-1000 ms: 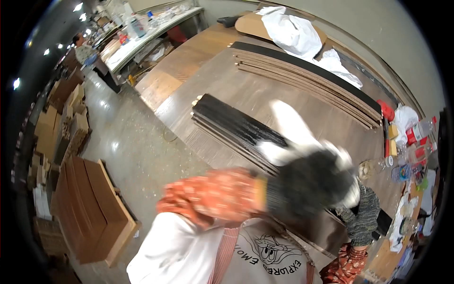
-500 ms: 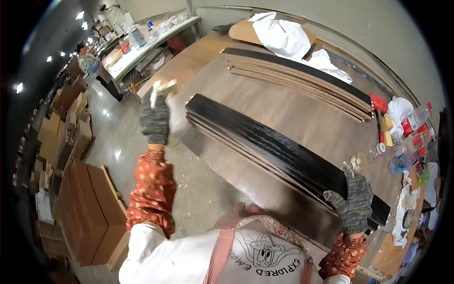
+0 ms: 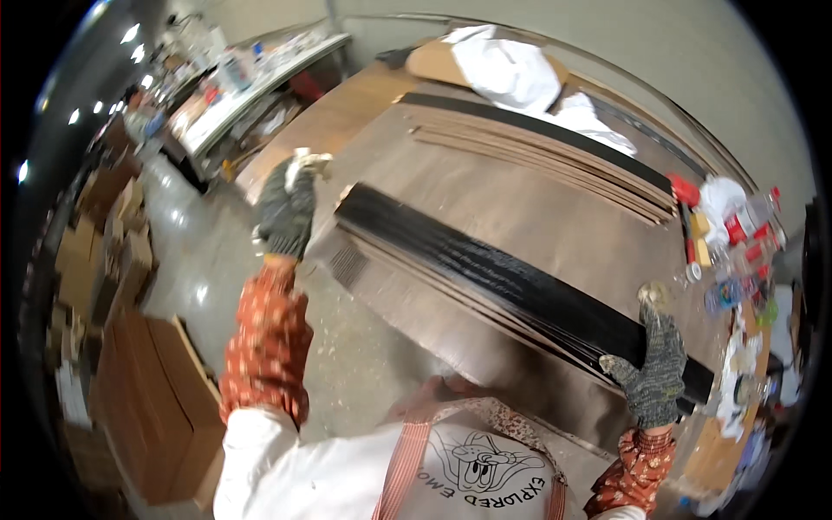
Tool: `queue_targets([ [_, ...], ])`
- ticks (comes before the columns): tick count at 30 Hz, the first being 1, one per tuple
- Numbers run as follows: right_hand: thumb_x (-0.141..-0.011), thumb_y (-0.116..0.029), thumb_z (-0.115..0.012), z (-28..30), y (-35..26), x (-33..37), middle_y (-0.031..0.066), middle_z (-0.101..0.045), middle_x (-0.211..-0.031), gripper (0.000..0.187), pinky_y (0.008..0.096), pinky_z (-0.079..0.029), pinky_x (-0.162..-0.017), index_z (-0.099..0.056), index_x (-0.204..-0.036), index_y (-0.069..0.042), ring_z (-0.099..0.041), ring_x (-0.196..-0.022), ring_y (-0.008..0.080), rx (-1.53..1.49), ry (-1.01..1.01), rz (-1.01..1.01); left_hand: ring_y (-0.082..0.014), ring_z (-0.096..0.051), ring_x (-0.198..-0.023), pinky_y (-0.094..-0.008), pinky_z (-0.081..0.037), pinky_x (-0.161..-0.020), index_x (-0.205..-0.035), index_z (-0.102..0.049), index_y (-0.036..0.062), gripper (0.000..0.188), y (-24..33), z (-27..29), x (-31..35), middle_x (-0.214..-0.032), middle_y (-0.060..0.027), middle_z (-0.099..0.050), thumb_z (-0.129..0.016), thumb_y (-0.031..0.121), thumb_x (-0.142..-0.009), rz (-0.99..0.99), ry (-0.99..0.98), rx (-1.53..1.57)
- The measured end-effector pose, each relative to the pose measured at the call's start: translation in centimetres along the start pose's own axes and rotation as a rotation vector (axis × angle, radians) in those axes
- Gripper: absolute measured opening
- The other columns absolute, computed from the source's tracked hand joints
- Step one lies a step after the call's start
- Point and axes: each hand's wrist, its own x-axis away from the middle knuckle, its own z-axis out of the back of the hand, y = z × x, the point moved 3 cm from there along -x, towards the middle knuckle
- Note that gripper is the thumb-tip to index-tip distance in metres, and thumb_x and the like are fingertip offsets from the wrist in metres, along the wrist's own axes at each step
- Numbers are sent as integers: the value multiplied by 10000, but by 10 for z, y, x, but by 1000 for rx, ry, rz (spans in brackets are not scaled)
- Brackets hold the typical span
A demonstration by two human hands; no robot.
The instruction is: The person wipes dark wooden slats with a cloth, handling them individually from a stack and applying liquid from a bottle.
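My left hand (image 3: 288,208), in a dark grey knit glove, is raised just left of the stack's far end. Its fingers are closed round a small whitish wad of cloth (image 3: 308,162), which pokes out past the fingertips. A stack of long slats lies slantwise across the table, topped by a shiny black slat (image 3: 485,269) with brown-edged ones below. My right hand (image 3: 652,368), gloved alike, straddles the stack near its right end, thumb on the near side and fingers over the far side. A crumpled whitish lump (image 3: 656,295) shows by its fingertips.
Another slat stack (image 3: 537,156) lies farther back on the brown table (image 3: 381,156). White plastic bags (image 3: 507,74) lie behind it. Plastic bottles (image 3: 752,225) crowd the right edge. Cartons (image 3: 139,407) stand at left. A person (image 3: 152,130) stands beside a cluttered white bench (image 3: 260,91).
The whole view has shifted slightly. My left hand has moved a little right, toward the stack's end, with the wad now pointing rightward. My right hand stays on the slats.
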Motion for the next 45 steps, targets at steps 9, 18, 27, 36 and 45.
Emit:
queue_targets([
  [9,-593,-461,-834,16,-77,-54,250,-530,-1283,812,449,-426,-993,-565,-1225,-27,-527,-1186,373,-604,751,423,-236,-605,-1024,-358,-487,-888,-1216,-548,-45,406,125,-45,72,-1144,-174,-619,-612,194,-895,-619,-558,412],
  [18,-826,-261,-636,-60,-112,-30,107,-544,-1250,336,459,-394,-992,-588,-1146,-171,-501,-1196,270,-162,396,208,-328,-519,-1168,-517,-338,-1062,-1333,-487,48,694,130,-92,97,-1279,-149,-550,-596,516,-833,-1009,-627,-91],
  [27,-891,-169,-575,29,169,110,133,-629,-1101,258,380,-502,-856,-620,-1134,-93,-613,-1000,296,203,524,-651,-364,-513,-1129,-510,-349,-1045,-1370,-458,75,704,128,-94,95,-1281,-143,-542,-605,493,-823,-1011,-596,-77],
  [36,-809,-166,-586,-50,-81,-7,95,-596,-1075,338,407,-470,-859,-597,-1144,-118,-583,-974,244,-51,384,214,-337,-474,-1200,-511,-312,-1075,-1389,-424,57,692,120,-92,98,-1338,-134,-507,-603,428,-833,-1065,-634,-165],
  [45,-876,-126,-552,42,165,90,91,-617,-1133,260,418,-458,-917,-623,-1127,-123,-567,-1054,307,65,630,-610,-372,-490,-1139,-521,-334,-1043,-1394,-418,52,742,136,-91,96,-1263,-186,-520,-623,467,-814,-1004,-659,-181],
])
